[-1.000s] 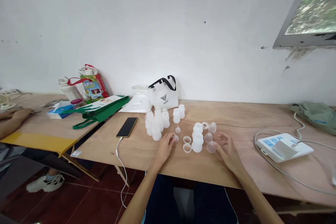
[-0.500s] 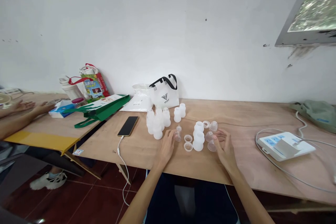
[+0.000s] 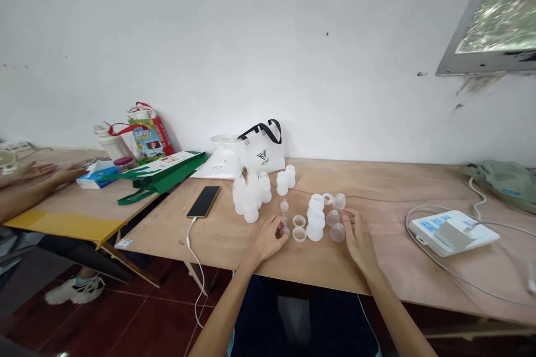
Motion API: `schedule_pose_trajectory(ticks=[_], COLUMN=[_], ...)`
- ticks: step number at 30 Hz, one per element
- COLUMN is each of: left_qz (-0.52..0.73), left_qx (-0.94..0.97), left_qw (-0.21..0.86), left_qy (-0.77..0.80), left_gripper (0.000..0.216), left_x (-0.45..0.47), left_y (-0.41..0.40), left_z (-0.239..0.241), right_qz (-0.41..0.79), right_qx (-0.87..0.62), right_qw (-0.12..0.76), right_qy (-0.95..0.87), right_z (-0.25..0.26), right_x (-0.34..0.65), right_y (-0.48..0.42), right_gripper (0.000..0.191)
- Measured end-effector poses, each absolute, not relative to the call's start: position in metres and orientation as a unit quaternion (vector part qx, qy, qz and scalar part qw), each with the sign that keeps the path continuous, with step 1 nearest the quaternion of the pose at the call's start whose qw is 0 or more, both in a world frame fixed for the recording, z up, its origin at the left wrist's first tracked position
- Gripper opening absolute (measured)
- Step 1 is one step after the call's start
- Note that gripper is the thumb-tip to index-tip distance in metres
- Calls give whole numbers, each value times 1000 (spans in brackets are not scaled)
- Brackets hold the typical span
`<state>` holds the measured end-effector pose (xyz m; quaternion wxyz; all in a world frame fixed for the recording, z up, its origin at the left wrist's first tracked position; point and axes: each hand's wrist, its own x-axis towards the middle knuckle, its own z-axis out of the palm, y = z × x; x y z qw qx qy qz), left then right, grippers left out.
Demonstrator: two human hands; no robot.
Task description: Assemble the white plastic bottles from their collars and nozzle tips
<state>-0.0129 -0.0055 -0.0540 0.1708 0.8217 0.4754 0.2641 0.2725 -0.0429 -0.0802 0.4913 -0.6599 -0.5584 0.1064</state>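
My left hand (image 3: 268, 239) is closed around the nearest of a short column of small clear nipples, partly hidden by its fingers. Another clear nipple (image 3: 284, 204) stands farther back in that column. My right hand (image 3: 358, 234) is open, fingers a little bent, at the right side of the clear domed caps (image 3: 337, 232). Between the hands are two clear screw rings (image 3: 299, 235) and a row of milky white small bottles (image 3: 315, 227). A pale ring (image 3: 328, 198) lies behind them. More milky bottles (image 3: 251, 195) stand grouped to the left.
A phone (image 3: 203, 201) on a white cable lies left. White bags (image 3: 263, 150) lean against the wall, behind a white bottle pair (image 3: 283, 183). Right are a white power strip (image 3: 455, 232) with cables and a green cloth bag (image 3: 505, 183). A person's arms (image 3: 37, 185) rest at the neighbouring table.
My left hand has moved nearer to me along the nipple column, its fingers now at the nearest nipple. My right hand has drawn slightly back from the domed caps.
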Motion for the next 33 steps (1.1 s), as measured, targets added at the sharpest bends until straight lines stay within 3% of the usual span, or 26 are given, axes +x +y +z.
schedule_pose_trajectory(ticks=[8, 13, 19, 33], left_qz=[301, 339, 273, 252], left_qx=[795, 794, 807, 811], left_qw=[243, 157, 51, 1], left_qy=[468, 480, 521, 529], left_gripper=[26, 31, 21, 18], left_x=[-21, -17, -13, -9], left_y=[2, 8, 0, -7], left_z=[-59, -76, -75, -74], right_qz=[143, 102, -35, -94], right_qx=[-637, -658, -686, -682], right_qw=[442, 446, 324, 214], right_qy=[-615, -599, -650, -692], right_z=[-81, -86, -102, -104], right_x=[267, 273, 277, 278], right_y=[-42, -39, -36, -38], right_gripper=[39, 37, 35, 34])
